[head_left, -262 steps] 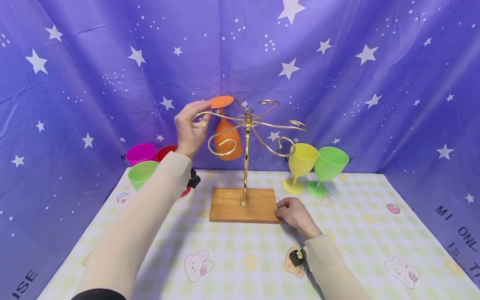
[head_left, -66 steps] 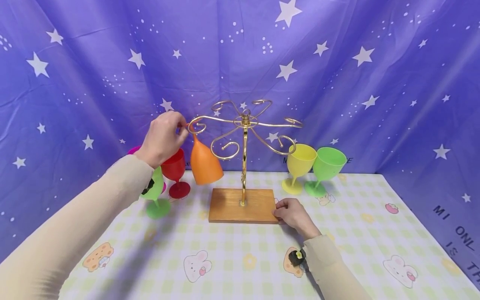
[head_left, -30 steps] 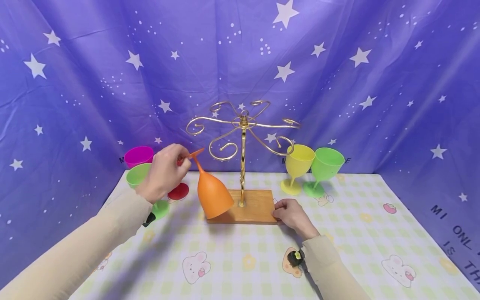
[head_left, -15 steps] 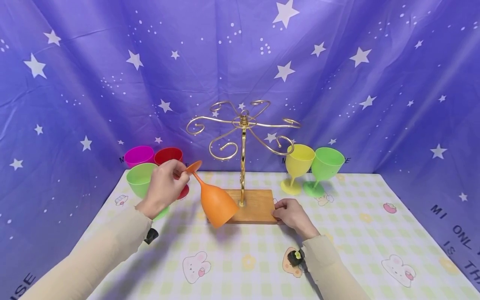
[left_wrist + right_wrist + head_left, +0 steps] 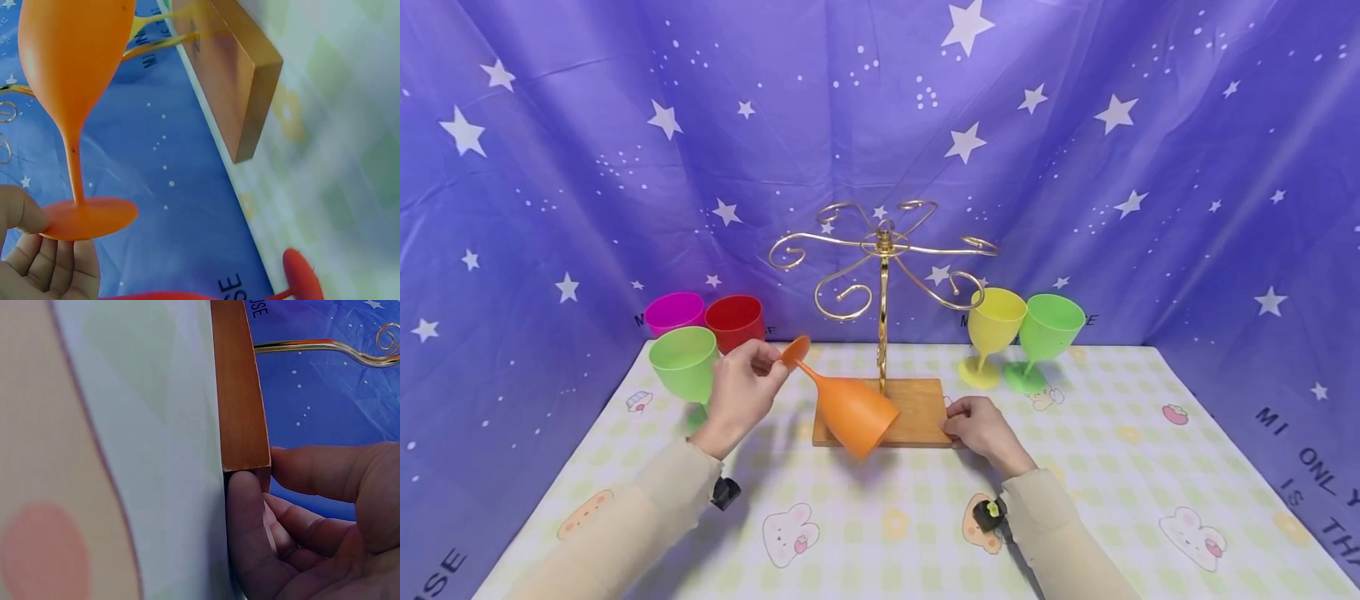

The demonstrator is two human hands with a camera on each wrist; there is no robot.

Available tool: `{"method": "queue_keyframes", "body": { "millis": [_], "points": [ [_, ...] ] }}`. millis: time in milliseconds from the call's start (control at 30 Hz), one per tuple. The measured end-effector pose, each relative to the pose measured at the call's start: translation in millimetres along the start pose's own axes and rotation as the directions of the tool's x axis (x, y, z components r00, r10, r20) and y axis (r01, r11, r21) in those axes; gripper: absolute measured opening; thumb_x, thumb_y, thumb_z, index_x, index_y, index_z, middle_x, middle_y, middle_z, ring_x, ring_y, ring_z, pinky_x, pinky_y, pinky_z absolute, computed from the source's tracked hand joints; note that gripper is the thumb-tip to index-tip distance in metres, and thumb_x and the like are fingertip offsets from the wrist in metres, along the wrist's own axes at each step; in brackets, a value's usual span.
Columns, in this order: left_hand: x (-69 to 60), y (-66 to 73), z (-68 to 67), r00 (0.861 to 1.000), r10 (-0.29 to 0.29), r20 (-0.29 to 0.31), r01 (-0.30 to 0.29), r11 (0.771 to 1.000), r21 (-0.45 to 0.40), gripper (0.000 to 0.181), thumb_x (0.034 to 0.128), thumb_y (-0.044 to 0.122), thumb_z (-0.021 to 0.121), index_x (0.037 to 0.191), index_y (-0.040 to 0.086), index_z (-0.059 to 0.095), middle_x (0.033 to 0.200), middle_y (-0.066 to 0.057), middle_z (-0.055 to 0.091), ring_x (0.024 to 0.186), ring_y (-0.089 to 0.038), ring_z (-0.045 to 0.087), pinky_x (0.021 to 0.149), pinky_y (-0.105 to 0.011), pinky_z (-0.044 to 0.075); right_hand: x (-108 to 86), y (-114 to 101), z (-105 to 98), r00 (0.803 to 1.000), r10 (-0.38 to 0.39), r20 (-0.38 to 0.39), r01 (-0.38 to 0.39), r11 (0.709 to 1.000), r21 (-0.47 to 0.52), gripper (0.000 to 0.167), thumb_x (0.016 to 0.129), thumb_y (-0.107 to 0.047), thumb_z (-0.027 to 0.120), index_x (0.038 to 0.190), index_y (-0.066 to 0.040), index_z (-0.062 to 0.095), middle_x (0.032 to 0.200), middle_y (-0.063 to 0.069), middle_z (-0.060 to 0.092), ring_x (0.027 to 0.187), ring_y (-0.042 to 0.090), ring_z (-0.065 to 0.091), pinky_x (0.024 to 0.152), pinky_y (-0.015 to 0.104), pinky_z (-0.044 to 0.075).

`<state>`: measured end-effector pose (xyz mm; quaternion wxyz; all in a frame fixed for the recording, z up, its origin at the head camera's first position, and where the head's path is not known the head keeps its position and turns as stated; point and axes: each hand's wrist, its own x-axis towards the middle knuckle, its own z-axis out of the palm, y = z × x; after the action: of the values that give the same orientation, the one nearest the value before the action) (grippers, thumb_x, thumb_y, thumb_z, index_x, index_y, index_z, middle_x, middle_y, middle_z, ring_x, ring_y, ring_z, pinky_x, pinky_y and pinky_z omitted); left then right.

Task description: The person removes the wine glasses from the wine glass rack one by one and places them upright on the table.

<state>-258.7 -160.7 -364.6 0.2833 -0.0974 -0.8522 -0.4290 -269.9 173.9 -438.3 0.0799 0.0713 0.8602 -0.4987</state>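
Observation:
My left hand pinches the foot of an orange goblet between thumb and fingers. The goblet is tilted, its bowl pointing down and right in front of the wooden base. In the left wrist view the thumb presses one face of the orange foot and the fingers lie behind it. My right hand grips the right end of that base, thumb on top, as the right wrist view shows at the wood's edge. From the base rises a gold stand with several curled arms, none carrying a goblet.
Upright at the left stand a magenta goblet, a red goblet and a light green goblet. A yellow goblet and a green goblet stand at the right. A starry curtain closes off the back.
The orange goblet was up at the stand's left arms; my left hand has since lowered it away, and lately swung it rightward and tilted it further. My right hand has stayed on the base.

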Motion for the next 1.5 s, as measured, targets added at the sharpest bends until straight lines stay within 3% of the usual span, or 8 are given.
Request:
{"method": "queue_keyframes", "body": {
  "millis": [200,400,667,933,1067,1267,1400,1500],
  "points": [
    [-5.2,2.1,7.0,0.998,-0.066,0.003,0.066,0.997,-0.051,0.007,0.0775,0.005,0.070,0.082,0.002,0.065,0.073,-0.007,0.065,0.065,-0.019,0.062,0.061,-0.026,0.051,-0.3,-1,-1,1.000,0.001,0.006,-0.001,1.000,0.003,0.017,0.084,-0.003,0.063,0.099,0.004,0.061,0.088,0.013,0.061,0.069,0.018,0.060,0.060,0.031,0.055],
    [-10.5,3.4,13.3,0.996,-0.088,-0.003,0.087,0.994,-0.071,0.004,0.0759,0.004,0.066,0.079,0.002,0.066,0.069,-0.005,0.064,0.062,-0.017,0.059,0.058,-0.026,0.049,-1.7,-5,-3,1.000,0.004,0.014,-0.004,1.000,0.017,0.015,0.086,-0.009,0.063,0.096,0.002,0.063,0.087,0.011,0.062,0.072,0.018,0.060,0.061,0.031,0.055],
    [-16.9,3.5,18.5,0.995,-0.101,-0.011,0.100,0.991,-0.093,0.006,0.0766,0.006,0.068,0.079,0.000,0.066,0.069,-0.004,0.065,0.061,-0.016,0.059,0.057,-0.024,0.049,-11.8,-19,-12,0.993,-0.114,-0.029,0.114,0.993,-0.009,0.018,0.091,-0.016,0.058,0.095,0.000,0.065,0.082,0.012,0.064,0.069,0.021,0.060,0.059,0.031,0.053],
    [-23.9,6.4,23.3,0.987,-0.160,-0.003,0.158,0.980,-0.119,0.005,0.0757,0.004,0.066,0.080,0.002,0.067,0.069,-0.005,0.065,0.061,-0.017,0.060,0.056,-0.023,0.049,-31.6,-44,-22,0.969,-0.239,-0.068,0.241,0.970,0.028,0.026,0.094,-0.017,0.057,0.083,0.004,0.067,0.079,0.016,0.065,0.063,0.021,0.062,0.061,0.032,0.054],
    [-26.5,7.7,26.8,0.983,-0.182,-0.013,0.179,0.974,-0.136,0.004,0.0751,0.003,0.066,0.079,0.004,0.068,0.068,-0.005,0.065,0.060,-0.017,0.060,0.055,-0.023,0.049,-44.4,-56,-26,0.958,-0.277,-0.073,0.283,0.955,0.089,0.038,0.096,-0.028,0.057,0.076,0.003,0.067,0.073,0.014,0.065,0.061,0.020,0.062,0.059,0.032,0.055],
    [-30.4,10.2,29.9,0.972,-0.235,-0.016,0.229,0.960,-0.160,0.005,0.0762,0.003,0.065,0.080,0.004,0.068,0.070,-0.006,0.066,0.062,-0.018,0.061,0.056,-0.023,0.050,-59.1,-68,-27,0.941,-0.330,-0.072,0.337,0.934,0.122,0.051,0.095,-0.041,0.055,0.075,0.005,0.068,0.071,0.014,0.066,0.066,0.030,0.065,0.061,0.037,0.056],
    [-32.9,11.0,31.4,0.966,-0.259,-0.020,0.251,0.952,-0.177,0.005,0.0766,0.002,0.065,0.081,0.003,0.068,0.071,-0.008,0.066,0.063,-0.019,0.061,0.056,-0.023,0.051,-67.7,-74,-26,0.918,-0.396,-0.033,0.397,0.914,0.087,0.048,0.092,-0.044,0.059,0.075,-0.001,0.070,0.071,0.014,0.066,0.065,0.030,0.064,0.062,0.036,0.055],
    [-34.4,11.1,33.3,0.964,-0.265,-0.026,0.255,0.948,-0.191,0.005,0.0764,0.002,0.065,0.081,0.003,0.068,0.071,-0.008,0.066,0.063,-0.018,0.061,0.055,-0.023,0.050,-75.6,-78,-25,0.892,-0.451,-0.012,0.451,0.892,0.022,0.037,0.089,-0.044,0.064,0.075,-0.010,0.071,0.071,0.010,0.065,0.063,0.025,0.061,0.061,0.031,0.051]
  ]
}}
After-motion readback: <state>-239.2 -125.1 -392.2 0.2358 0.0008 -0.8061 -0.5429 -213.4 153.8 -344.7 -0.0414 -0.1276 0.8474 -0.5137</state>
